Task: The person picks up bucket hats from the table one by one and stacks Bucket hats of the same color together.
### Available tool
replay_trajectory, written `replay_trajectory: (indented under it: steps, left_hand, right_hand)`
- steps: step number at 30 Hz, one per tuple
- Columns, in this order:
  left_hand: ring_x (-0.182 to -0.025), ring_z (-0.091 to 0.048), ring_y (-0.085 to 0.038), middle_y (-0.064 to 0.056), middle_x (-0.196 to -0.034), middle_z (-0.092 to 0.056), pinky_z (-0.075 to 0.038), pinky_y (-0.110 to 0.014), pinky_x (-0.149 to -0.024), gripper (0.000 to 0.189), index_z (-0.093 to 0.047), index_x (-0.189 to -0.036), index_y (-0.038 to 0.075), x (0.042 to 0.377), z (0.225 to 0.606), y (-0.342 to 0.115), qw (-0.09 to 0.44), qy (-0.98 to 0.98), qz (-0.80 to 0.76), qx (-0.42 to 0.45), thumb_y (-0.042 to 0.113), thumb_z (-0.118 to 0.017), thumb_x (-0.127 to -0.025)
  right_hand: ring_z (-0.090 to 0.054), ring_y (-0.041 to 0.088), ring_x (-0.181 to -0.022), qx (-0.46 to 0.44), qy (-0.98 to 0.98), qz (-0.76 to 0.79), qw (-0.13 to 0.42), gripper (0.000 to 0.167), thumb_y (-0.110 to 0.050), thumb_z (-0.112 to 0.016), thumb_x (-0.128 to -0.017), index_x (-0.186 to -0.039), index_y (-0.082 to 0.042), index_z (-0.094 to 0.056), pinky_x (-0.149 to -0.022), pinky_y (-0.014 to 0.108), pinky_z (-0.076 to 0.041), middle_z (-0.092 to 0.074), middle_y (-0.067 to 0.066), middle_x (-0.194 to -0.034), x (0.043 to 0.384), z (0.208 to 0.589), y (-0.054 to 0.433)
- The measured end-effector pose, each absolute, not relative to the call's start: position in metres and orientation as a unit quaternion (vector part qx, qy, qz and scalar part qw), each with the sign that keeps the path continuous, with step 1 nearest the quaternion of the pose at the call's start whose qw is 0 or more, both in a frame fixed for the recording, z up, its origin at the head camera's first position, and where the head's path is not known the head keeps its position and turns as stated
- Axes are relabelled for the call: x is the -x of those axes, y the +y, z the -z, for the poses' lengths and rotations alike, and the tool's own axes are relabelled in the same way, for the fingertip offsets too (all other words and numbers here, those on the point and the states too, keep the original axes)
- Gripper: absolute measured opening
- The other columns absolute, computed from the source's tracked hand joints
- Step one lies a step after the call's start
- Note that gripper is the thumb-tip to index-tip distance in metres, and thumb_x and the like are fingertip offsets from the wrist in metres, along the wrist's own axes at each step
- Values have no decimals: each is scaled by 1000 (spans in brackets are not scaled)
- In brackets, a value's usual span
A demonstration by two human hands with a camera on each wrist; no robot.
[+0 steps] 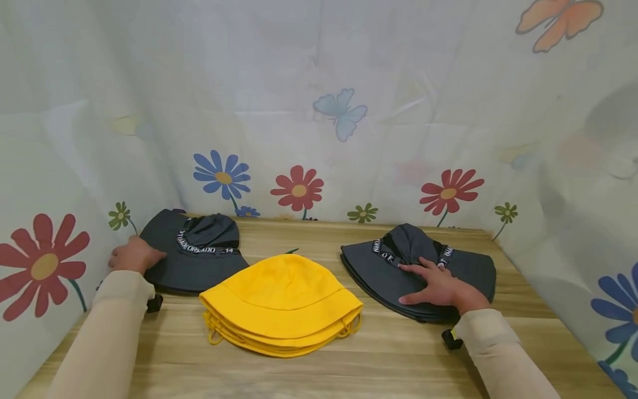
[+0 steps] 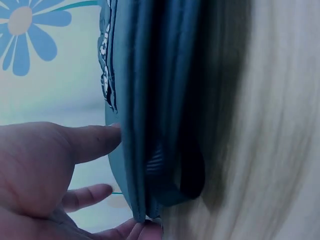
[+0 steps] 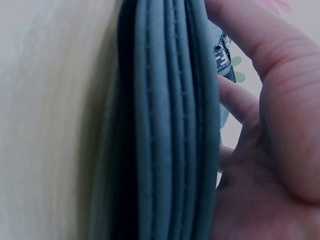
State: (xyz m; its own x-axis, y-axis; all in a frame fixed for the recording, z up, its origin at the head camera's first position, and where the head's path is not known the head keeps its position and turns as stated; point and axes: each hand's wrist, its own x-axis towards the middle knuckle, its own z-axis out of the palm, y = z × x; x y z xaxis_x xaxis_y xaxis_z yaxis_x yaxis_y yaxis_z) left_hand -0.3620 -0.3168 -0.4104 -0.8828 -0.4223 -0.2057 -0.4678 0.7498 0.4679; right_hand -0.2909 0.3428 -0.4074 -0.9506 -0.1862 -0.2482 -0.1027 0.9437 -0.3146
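Observation:
At the left, a stack of dark grey bucket hats has a lettered band round its crown. My left hand holds the left edge of this stack, thumb on the upper brim; in the left wrist view, fingertips reach the brim's lower edge. A second dark bucket hat stack lies at the right, its layered brims close up in the right wrist view. My right hand rests over its front brim with fingers spread. Between them sits a stack of yellow bucket hats.
All the stacks lie on a wood-grain table. A pale curtain printed with flowers and butterflies surrounds the table at the back and sides. Yellow cords hang at the yellow stack's sides.

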Motion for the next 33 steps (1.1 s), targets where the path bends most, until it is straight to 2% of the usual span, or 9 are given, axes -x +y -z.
replay_trajectory:
  steps: [7, 14, 18, 23, 31, 33]
  left_hand:
    - [-134, -33, -60, -52, -142, -27, -39, -64, -111, 96, -11, -150, -18, 360, 412, -315, 33, 910, -299, 286, 32, -70, -94]
    - [-134, -39, -58, -48, -145, -32, -40, -62, -112, 98, -13, -149, -18, 358, 412, -316, 23, 902, -323, 287, 31, -75, -91]
    - [-133, -43, -55, -46, -145, -36, -42, -60, -111, 96, -20, -145, -25, 360, 412, -319, 38, 915, -299, 267, 34, -73, -91]
    - [-131, -46, -53, -44, -146, -37, -45, -58, -110, 90, -31, -142, -27, 362, 410, -320, 66, 933, -254, 245, 37, -70, -93]
    - [-133, -35, -55, -44, -146, -31, -38, -59, -113, 95, -27, -144, -24, 359, 411, -313, 76, 918, -261, 289, 42, -71, -92]
    - [-134, -33, -55, -44, -145, -29, -37, -60, -113, 99, -20, -144, -25, 358, 411, -310, 66, 908, -284, 301, 41, -72, -91]
  right_hand:
    - [-11, 76, -140, 70, 977, 142, 142, 96, -65, -77, -80, -157, -20, -41, -102, 89, -20, -13, 36, -164, 292, 405, 342]
    - [-11, 76, -139, 70, 977, 144, 142, 97, -65, -77, -80, -157, -20, -41, -102, 89, -20, -13, 35, -164, 291, 406, 342]
    - [-11, 76, -139, 72, 977, 144, 140, 97, -66, -77, -80, -157, -20, -41, -102, 90, -20, -13, 35, -164, 292, 407, 343]
    - [-11, 75, -140, 68, 977, 145, 142, 97, -66, -77, -80, -157, -20, -41, -102, 89, -20, -13, 35, -164, 291, 405, 342]
    - [-9, 75, -140, 71, 977, 146, 139, 96, -64, -77, -80, -157, -20, -41, -102, 90, -18, -13, 35, -164, 290, 406, 343]
    - [-9, 75, -140, 72, 976, 150, 139, 96, -64, -78, -81, -158, -20, -40, -102, 90, -17, -12, 35, -164, 288, 406, 344]
